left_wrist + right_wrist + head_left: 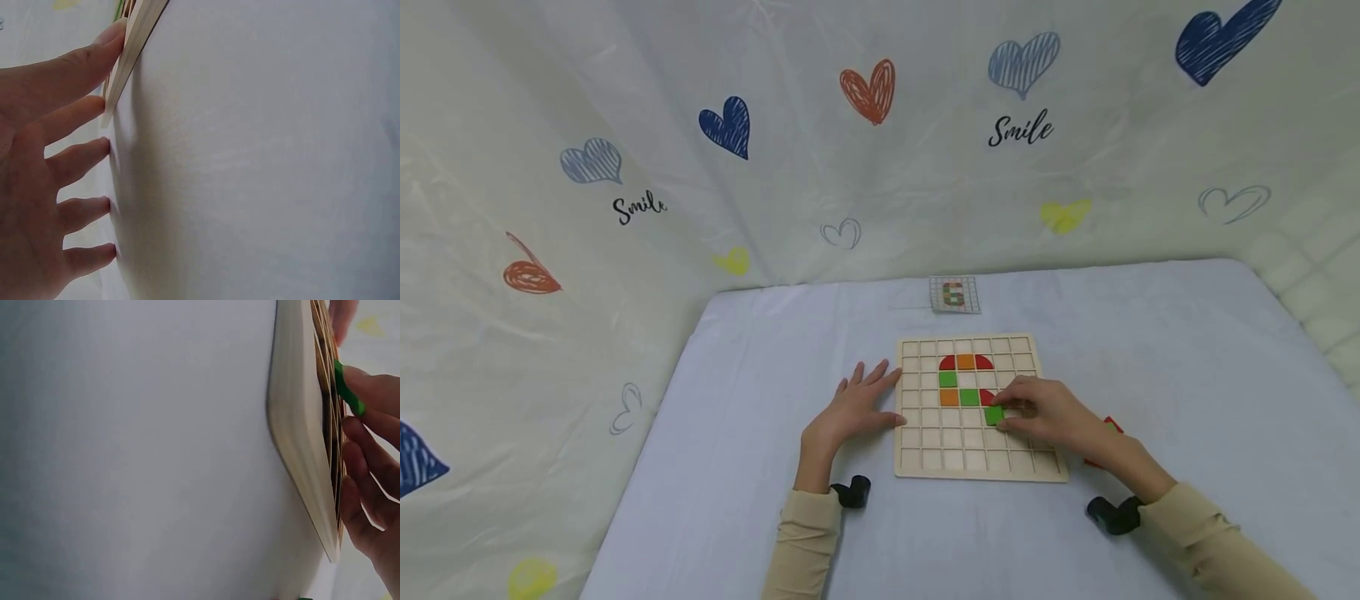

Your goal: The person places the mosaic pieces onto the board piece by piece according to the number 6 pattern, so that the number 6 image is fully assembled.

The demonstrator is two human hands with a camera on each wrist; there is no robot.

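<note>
A wooden grid board (925, 458) lies on the white-covered table. Red, orange and green pieces, among them an orange square (966, 362) and a green square (948, 379), sit in its upper cells. My right hand (1051, 410) pinches a green square tile (994, 416) between thumb and fingers, just below a red rounded piece (987, 397). In the right wrist view the green tile (347, 389) is tilted at the board's surface. My left hand (856, 408) has its fingers spread, with thumb and a finger touching the board's left edge (133, 59).
At the back of the table lies a small pattern card (955, 295) showing a coloured figure on a grid. Red and green pieces (1114, 425) lie right of the board, partly hidden by my right forearm. A white curtain with hearts (868, 92) hangs behind.
</note>
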